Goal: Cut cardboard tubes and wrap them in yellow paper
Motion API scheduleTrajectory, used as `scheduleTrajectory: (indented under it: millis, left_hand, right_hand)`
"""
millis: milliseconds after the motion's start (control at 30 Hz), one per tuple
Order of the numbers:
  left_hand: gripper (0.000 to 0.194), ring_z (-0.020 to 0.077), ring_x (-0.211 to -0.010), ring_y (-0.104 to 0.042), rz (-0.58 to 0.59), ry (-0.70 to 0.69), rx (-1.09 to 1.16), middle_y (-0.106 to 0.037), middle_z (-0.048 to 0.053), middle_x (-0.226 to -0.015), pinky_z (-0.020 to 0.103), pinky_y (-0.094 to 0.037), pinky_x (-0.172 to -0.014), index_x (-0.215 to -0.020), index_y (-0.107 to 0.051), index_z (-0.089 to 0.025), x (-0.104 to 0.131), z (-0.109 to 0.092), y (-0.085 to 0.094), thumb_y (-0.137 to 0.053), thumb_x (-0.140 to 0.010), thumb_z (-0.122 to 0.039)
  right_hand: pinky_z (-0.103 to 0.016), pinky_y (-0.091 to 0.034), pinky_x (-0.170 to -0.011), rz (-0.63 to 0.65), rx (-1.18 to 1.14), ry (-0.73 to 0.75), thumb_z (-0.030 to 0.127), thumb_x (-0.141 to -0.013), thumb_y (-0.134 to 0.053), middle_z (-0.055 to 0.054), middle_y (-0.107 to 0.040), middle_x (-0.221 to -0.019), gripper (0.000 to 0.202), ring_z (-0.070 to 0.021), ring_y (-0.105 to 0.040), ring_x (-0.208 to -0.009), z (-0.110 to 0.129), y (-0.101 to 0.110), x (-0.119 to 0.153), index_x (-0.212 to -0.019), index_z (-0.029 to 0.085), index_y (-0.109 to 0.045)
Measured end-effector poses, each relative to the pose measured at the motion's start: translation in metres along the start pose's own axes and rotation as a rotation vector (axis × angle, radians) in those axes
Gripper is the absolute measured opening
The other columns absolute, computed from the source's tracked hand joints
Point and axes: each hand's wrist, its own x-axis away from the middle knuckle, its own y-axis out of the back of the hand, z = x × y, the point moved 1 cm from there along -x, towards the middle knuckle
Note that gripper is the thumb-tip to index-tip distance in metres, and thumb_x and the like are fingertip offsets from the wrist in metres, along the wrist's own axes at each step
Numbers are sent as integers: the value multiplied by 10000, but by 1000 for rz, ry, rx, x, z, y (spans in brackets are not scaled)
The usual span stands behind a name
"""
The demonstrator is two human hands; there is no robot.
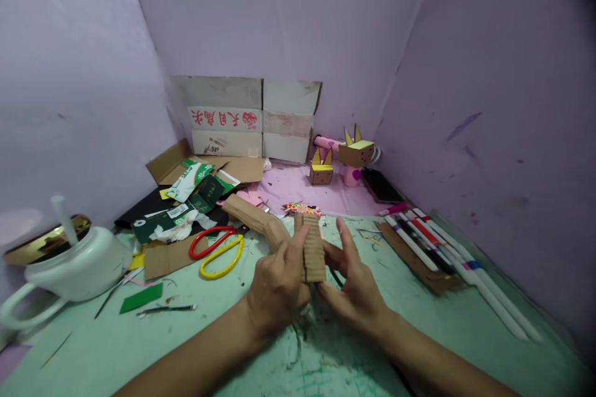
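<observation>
A small piece of ribbed corrugated cardboard (315, 251) is held upright between my hands, just above the table. My left hand (279, 279) is closed on its left side, the thumb pressed along its edge. My right hand (356, 288) grips it from the right, with the thumb at the lower corner and a finger behind; the index finger points up. Behind my left hand a folded cardboard strip (251, 213) slants to the upper left; I cannot tell whether it joins the held piece. Scissors with red and yellow handles (222, 268) lie to the left.
A white mug (81, 267) with a straw stands far left. Scraps and packaging (190, 198) pile up behind the scissors. Two cardboard animal heads with yellow ears (321, 173) (357, 152) are at the back. A phone (382, 186) and several markers (442, 242) lie right.
</observation>
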Motion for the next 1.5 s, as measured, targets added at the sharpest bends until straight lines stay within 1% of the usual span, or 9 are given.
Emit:
scheduleTrajectory:
  millis: [133,267,400,533,733,933,1067,1233,1500]
  left_hand:
    - [669,264,-1112,-547,77,8,120,-489,193,-1288,365,-515,-835,-1380,-122,-154,-4,-3,3,-429,-786,-126]
    - [721,244,-1017,-581,194,-66,216,-506,170,-1255,332,-523,-759,-1383,-182,-143,-11,-2,21,-500,-738,-199]
    - [523,213,-664,-636,-42,469,-81,-660,59,-760,323,-488,-623,-1295,-343,-158,-23,24,42,-440,-819,-355]
    - [820,381,-797,-647,260,707,-435,-685,183,-795,444,-456,-658,-1381,-209,-75,-34,34,32,-384,-784,-610]
    - [878,442,-861,-623,370,750,-286,-669,256,-883,493,-430,-693,-1377,-197,-64,-35,33,3,-501,-717,-557]
    - [825,314,-994,-595,331,712,-4,-602,196,-1126,377,-444,-783,-1391,-161,-124,-28,33,15,-552,-712,-382]
    - [878,280,-882,-604,323,577,190,-623,129,-1044,376,-445,-751,-1400,-157,-169,-19,28,20,-617,-670,-329]
    - [466,204,-786,-574,418,507,403,-631,49,-884,294,-436,-673,-1089,-493,-157,-10,23,17,-635,-648,-210]
    - [309,153,-712,-529,420,517,531,-594,-3,-778,260,-420,-644,-916,-491,-163,-6,22,13,-625,-640,-129]
  right_hand:
    - [-406,-456,-873,113,-527,-159,504,-716,-634,-127,-579,-1209,711,-269,-568,-1064,5,6,-12,-1305,204,-374]
    - [-375,-485,-776,-99,-651,-284,477,-680,-672,-107,-668,-992,435,-260,-621,-911,6,25,-24,-987,176,-605]
    - [-343,-473,-757,-267,-525,-258,366,-580,-766,-65,-681,-900,400,-221,-620,-835,-2,45,-31,-902,177,-624]
    - [-343,-467,-723,-268,-362,-303,289,-566,-763,-43,-674,-838,378,-210,-613,-779,-9,46,-33,-883,171,-593]
    - [-324,-456,-687,-176,-301,-354,302,-553,-761,-50,-654,-850,430,-203,-589,-763,-10,42,-32,-914,156,-577]
    - [-319,-453,-701,-26,-459,-398,290,-537,-771,-18,-645,-802,412,-192,-591,-746,-15,31,-28,-891,164,-602]
    - [-333,-453,-744,106,-533,-365,228,-498,-785,-6,-658,-807,419,-202,-600,-778,-16,19,-24,-870,172,-599]
    - [-319,-442,-756,138,-529,-327,144,-495,-769,-7,-647,-854,479,-207,-588,-833,-17,14,-21,-930,176,-572]
    - [-305,-431,-764,172,-161,-191,113,-601,-697,1,-619,-875,370,-196,-557,-829,-19,13,-12,-943,179,-571]
